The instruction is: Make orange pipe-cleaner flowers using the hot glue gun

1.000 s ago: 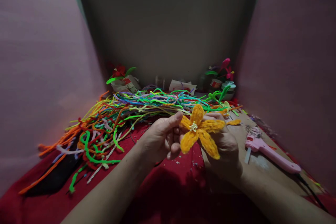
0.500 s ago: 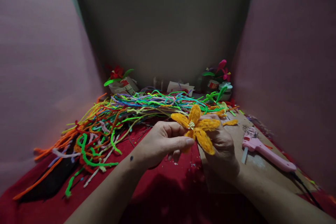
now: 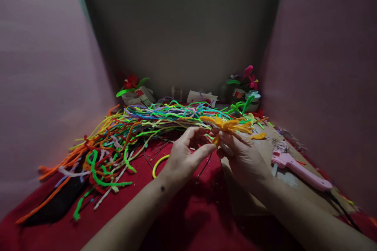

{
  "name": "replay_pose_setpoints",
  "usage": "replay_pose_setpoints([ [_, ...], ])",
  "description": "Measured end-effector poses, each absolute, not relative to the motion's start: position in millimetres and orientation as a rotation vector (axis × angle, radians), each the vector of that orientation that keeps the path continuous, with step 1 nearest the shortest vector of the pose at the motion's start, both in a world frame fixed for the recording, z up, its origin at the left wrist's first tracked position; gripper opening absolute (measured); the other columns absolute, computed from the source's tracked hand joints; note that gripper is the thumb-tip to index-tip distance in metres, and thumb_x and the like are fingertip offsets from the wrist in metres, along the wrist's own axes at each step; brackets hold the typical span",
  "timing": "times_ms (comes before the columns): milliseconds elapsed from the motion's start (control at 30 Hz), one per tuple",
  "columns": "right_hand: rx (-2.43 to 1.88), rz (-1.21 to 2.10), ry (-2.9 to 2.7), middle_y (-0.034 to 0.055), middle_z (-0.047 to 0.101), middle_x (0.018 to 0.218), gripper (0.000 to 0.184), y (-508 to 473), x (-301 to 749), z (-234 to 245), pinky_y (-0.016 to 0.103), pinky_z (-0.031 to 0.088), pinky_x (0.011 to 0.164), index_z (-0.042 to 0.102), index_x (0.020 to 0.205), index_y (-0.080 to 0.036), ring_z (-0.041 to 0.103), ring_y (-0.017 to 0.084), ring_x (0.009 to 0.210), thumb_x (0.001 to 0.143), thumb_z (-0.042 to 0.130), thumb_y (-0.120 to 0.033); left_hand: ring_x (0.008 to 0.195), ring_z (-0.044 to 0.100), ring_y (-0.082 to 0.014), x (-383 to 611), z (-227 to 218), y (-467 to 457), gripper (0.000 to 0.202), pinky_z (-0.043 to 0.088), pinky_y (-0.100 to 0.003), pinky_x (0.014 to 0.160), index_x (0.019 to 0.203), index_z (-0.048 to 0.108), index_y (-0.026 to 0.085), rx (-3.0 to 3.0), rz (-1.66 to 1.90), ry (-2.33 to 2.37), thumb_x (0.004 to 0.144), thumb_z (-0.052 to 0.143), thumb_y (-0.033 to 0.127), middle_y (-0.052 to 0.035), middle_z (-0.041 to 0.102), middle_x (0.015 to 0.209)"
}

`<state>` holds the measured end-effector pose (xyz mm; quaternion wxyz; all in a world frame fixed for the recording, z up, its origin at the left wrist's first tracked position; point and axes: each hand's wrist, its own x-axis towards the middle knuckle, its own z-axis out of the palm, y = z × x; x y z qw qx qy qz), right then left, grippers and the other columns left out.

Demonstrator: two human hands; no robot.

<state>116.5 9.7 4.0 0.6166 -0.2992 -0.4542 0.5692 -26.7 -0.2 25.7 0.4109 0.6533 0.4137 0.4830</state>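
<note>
Both hands meet at an orange pipe-cleaner flower [image 3: 226,124], seen from the side with its petals spread outward. My right hand [image 3: 243,157] grips the flower from below, its fingers closed at the base. My left hand [image 3: 191,151] pinches a small orange petal [image 3: 216,140] under the bloom between thumb and fingers. The flower's pale beaded centre is mostly turned out of sight. A loose orange petal [image 3: 258,136] lies on the board just past my right hand.
A heap of coloured pipe cleaners [image 3: 165,113] spreads across the back and left. On the right, a pink glue gun [image 3: 300,170] rests on a brown board [image 3: 250,202]. A yellow ring [image 3: 158,164] lies on the red cloth [image 3: 179,219]. Flowers in pots [image 3: 252,102] stand behind.
The flower has tipped from facing me to a side-on view and risen slightly. My left hand has shifted right to its underside, and the yellow ring has come into view.
</note>
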Motion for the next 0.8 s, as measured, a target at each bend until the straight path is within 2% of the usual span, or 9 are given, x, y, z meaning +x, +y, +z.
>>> replay_pose_setpoints([
  [133,-0.694,1.364,-0.924,0.0006,0.064,0.074,0.013,10,112,-4,0.023,0.038,0.049,0.068,0.082,-0.02,0.051,0.011,0.056,0.072,0.067,-0.028,0.091,0.058,-0.0181,-15,9,-8,0.027,0.045,-0.03,0.081,0.106,0.048,0.018,2.032,1.195,1.191,0.081,0.054,0.026,-0.0076,0.06,0.102],
  [233,-0.717,1.36,-0.899,-0.0009,0.062,0.072,0.012,8,108,-10,0.022,0.039,0.05,0.067,0.081,-0.02,0.05,0.01,0.055,0.071,0.067,-0.027,0.094,0.058,-0.0214,-9,-2,-9,0.028,0.045,-0.032,0.078,0.113,0.043,0.018,2.319,1.07,1.402,0.085,0.042,0.021,-0.011,0.059,0.106],
  [333,-0.728,1.323,-0.946,0.0006,0.063,0.078,0.013,7,105,-12,0.024,0.041,0.054,0.066,0.082,-0.019,0.053,0.013,0.062,0.072,0.066,-0.027,0.08,0.06,-0.0213,-7,-8,-7,0.025,0.044,-0.03,0.066,0.109,0.045,0.016,2.531,0.896,1.632,0.088,0.034,0.018,-0.0118,0.06,0.095],
  [467,-0.744,1.249,-0.955,0.0017,0.064,0.078,0.016,7,102,-10,0.028,0.043,0.061,0.067,0.082,-0.019,0.053,0.015,0.067,0.069,0.068,-0.027,0.065,0.055,-0.0178,-11,-8,-2,0.025,0.037,-0.026,0.058,0.09,0.052,0.016,2.69,0.763,1.674,0.089,0.027,0.016,-0.0095,0.058,0.079],
  [600,-0.771,1.198,-1.059,-0.0009,0.062,0.078,0.016,5,101,-10,0.027,0.042,0.064,0.067,0.088,-0.022,0.05,0.013,0.067,0.074,0.064,-0.029,0.064,0.053,-0.0159,-14,-6,1,0.024,0.035,-0.025,0.059,0.087,0.05,0.018,2.484,0.947,1.553,0.09,0.026,0.019,-0.0061,0.057,0.076],
  [800,-0.795,1.191,-1.205,-0.0035,0.055,0.066,0.015,4,103,-10,0.025,0.038,0.059,0.068,0.086,-0.022,0.045,0.012,0.061,0.076,0.062,-0.031,0.054,0.043,-0.0111,-13,2,-1,0.014,0.032,-0.022,0.055,0.084,0.054,0.021,1.927,1.21,1.303,0.086,0.041,0.026,0.0023,0.049,0.061],
])
